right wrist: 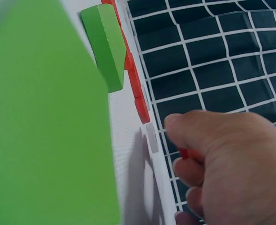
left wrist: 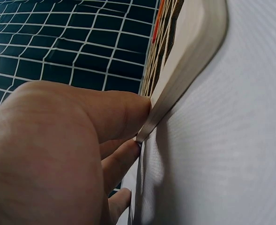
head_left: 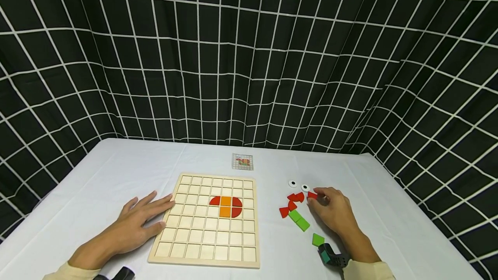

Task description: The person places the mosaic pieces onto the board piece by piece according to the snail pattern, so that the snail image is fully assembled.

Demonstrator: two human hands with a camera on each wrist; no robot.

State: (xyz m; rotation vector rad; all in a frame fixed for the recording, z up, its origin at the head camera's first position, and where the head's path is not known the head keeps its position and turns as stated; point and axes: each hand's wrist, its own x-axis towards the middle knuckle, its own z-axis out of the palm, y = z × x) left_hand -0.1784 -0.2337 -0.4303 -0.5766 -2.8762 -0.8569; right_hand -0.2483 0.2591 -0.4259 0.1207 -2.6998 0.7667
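Observation:
A wooden grid board (head_left: 204, 263) lies on the white table. Two orange squares (head_left: 225, 211) and three red quarter-round tiles (head_left: 236, 212) sit in its cells, right of the middle. My left hand (head_left: 134, 224) rests at the board's left edge with fingers spread. In the left wrist view the thumb presses the pale wooden rim (left wrist: 168, 91). To the right of the board, my right hand (head_left: 334, 211) pinches a red quarter-round tile (head_left: 311, 195) between thumb and fingers. A bit of that tile's red (right wrist: 183, 153) shows in the right wrist view.
Loose red tiles (head_left: 284, 212) and green tiles (head_left: 299, 220) lie between the board and my right hand. A separate green tile (head_left: 318, 240) is near the right wrist. Two white eye discs (head_left: 292, 183) lie beyond. A small picture card (head_left: 243, 162) is behind the board.

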